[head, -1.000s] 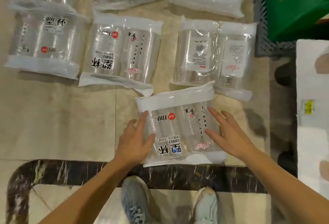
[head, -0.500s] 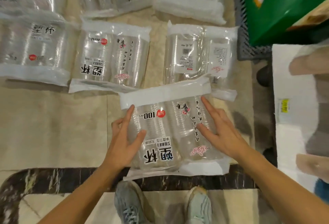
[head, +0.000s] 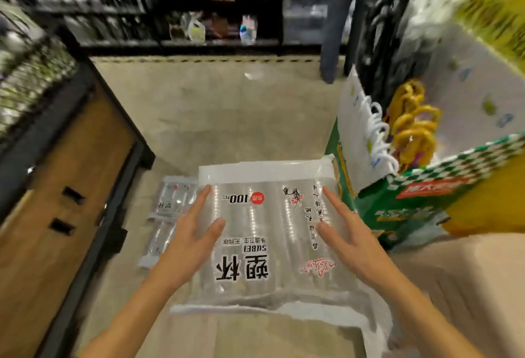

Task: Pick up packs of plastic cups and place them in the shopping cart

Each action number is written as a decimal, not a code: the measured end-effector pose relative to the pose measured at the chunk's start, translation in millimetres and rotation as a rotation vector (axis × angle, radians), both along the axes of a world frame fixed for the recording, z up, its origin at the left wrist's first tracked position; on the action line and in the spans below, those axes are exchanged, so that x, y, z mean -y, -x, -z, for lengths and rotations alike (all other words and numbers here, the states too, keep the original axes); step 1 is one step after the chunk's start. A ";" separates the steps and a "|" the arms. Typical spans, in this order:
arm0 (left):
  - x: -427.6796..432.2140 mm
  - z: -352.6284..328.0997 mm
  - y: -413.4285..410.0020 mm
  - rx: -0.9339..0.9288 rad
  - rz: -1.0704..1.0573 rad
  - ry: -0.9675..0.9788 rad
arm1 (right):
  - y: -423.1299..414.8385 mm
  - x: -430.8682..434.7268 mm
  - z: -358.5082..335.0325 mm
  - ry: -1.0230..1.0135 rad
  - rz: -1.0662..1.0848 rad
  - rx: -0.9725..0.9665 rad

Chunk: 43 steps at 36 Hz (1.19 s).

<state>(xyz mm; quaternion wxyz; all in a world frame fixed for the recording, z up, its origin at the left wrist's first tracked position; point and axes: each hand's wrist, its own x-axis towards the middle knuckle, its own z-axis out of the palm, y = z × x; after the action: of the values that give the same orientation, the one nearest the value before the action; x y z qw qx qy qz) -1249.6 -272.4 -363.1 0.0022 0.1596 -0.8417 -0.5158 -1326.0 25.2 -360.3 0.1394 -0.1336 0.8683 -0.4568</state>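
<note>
Both hands on one clear pack of plastic cups (head: 264, 238), held up off the floor at the lower middle of the view, print upside down to the wearer. Left hand (head: 189, 241) lies on the pack's left side, fingers straight along the top face, thumb spread inward; whether anything curls under the edge cannot be told. Right hand (head: 348, 239) presses the right side the same way, fingers straight and spread. More packs of cups (head: 170, 210) lie on the floor (head: 227, 119) beyond the left hand. A green box (head: 403, 204) with bags in it stands just right of the held pack. Dark shelving (head: 71, 136) to the left. A person's legs (head: 341, 22) stand farther back.
</note>
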 end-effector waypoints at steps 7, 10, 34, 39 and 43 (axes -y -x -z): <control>25.6 -205.4 -28.9 -0.156 0.006 -0.146 | -16.4 28.9 -207.4 0.185 -0.039 -0.083; 36.8 -259.9 -49.4 -0.227 -0.003 -0.170 | -31.0 41.9 -263.2 0.238 -0.053 -0.104; 151.1 -349.1 -200.2 -0.287 -0.389 -0.129 | -75.6 216.3 -354.6 0.254 -0.470 -0.062; 165.1 -357.3 -244.8 -0.285 -0.571 -0.076 | -80.4 275.7 -361.0 0.238 -0.666 0.014; 175.1 -349.5 -293.3 -0.285 -0.754 -0.059 | -91.6 326.2 -357.7 0.264 -0.902 0.051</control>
<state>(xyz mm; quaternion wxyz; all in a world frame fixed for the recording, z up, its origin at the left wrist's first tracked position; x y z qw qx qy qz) -956.3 -447.5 -13.6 0.3034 0.3840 -0.7004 -0.5196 -1234.4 -301.1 -2.6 0.3272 -0.5029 0.6542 -0.4605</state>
